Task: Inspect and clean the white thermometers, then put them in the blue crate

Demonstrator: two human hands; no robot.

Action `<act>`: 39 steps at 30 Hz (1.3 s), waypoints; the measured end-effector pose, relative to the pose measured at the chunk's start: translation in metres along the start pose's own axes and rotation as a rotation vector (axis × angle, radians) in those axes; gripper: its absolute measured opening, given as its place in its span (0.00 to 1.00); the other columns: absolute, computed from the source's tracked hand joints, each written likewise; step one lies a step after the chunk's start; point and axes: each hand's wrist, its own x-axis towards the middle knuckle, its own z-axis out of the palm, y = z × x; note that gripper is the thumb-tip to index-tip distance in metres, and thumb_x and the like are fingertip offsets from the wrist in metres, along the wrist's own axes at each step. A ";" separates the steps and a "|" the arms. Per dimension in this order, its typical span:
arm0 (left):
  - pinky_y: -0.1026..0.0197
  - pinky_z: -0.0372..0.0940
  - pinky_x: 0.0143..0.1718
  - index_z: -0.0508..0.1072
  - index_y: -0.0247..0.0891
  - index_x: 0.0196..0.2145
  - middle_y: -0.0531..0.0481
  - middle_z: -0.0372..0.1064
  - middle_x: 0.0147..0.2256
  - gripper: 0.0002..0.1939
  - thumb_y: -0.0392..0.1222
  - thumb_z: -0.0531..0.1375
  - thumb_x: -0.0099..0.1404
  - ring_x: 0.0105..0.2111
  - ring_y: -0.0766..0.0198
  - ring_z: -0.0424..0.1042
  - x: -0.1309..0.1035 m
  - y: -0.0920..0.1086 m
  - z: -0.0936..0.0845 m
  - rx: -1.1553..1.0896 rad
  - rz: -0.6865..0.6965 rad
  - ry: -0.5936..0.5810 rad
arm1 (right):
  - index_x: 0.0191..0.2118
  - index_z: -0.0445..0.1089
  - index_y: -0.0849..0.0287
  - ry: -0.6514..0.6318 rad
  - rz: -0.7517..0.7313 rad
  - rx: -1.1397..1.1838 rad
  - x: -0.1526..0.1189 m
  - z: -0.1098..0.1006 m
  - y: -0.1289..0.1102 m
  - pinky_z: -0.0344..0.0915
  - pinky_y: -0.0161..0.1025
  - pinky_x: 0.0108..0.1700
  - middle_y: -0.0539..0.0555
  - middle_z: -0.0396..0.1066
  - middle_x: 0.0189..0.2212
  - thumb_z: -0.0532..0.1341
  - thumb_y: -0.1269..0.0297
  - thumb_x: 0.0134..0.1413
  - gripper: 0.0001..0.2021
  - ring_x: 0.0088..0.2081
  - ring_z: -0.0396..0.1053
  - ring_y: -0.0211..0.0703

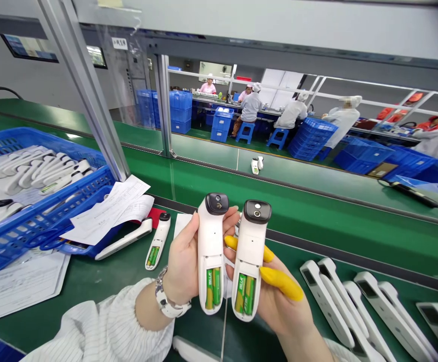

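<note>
My left hand is closed round a white infrared thermometer, its dark sensor head at the top. Beside it, my right hand, with yellow finger cots on the thumb and fingers, grips a second white infrared thermometer. Both are held upright side by side, backs towards me, a narrow gap between them. Their battery compartments lie uncovered, each showing green and gold batteries. A further thermometer with visible batteries lies on the green table left of my left hand.
On the left stands a blue basket of thermometers, with papers beside it. Several thermometers lie at the right. Behind runs a green conveyor belt carrying small white devices. A metal post rises at left; co-workers sit beyond.
</note>
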 end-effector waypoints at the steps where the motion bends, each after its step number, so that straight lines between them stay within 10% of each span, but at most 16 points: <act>1: 0.54 0.66 0.48 0.68 0.37 0.53 0.44 0.69 0.51 0.22 0.49 0.50 0.67 0.48 0.53 0.69 -0.001 0.000 0.000 0.013 0.019 0.014 | 0.50 0.71 0.56 -0.007 0.001 0.000 0.000 -0.001 0.000 0.64 0.40 0.53 0.55 0.74 0.48 0.61 0.69 0.52 0.17 0.50 0.70 0.44; 13: 0.56 0.70 0.37 0.69 0.35 0.51 0.41 0.73 0.43 0.23 0.48 0.59 0.61 0.44 0.52 0.71 0.001 -0.002 -0.005 0.101 0.057 -0.001 | 0.48 0.71 0.52 0.089 -0.042 -0.253 -0.003 -0.003 -0.001 0.60 0.54 0.57 0.56 0.74 0.47 0.67 0.61 0.46 0.20 0.50 0.70 0.54; 19: 0.61 0.71 0.38 0.73 0.40 0.45 0.48 0.74 0.40 0.16 0.39 0.64 0.57 0.41 0.59 0.72 0.001 -0.001 -0.003 0.249 0.242 -0.015 | 0.51 0.67 0.48 0.127 -0.156 -0.396 0.001 -0.017 0.008 0.66 0.45 0.51 0.54 0.71 0.48 0.70 0.64 0.43 0.26 0.49 0.69 0.50; 39: 0.65 0.68 0.36 0.70 0.43 0.45 0.50 0.70 0.39 0.25 0.37 0.70 0.49 0.34 0.65 0.70 0.001 0.002 -0.001 0.395 0.242 0.066 | 0.53 0.62 0.47 0.094 -0.128 -0.475 0.001 -0.014 0.007 0.69 0.39 0.44 0.53 0.71 0.43 0.72 0.64 0.40 0.32 0.43 0.70 0.44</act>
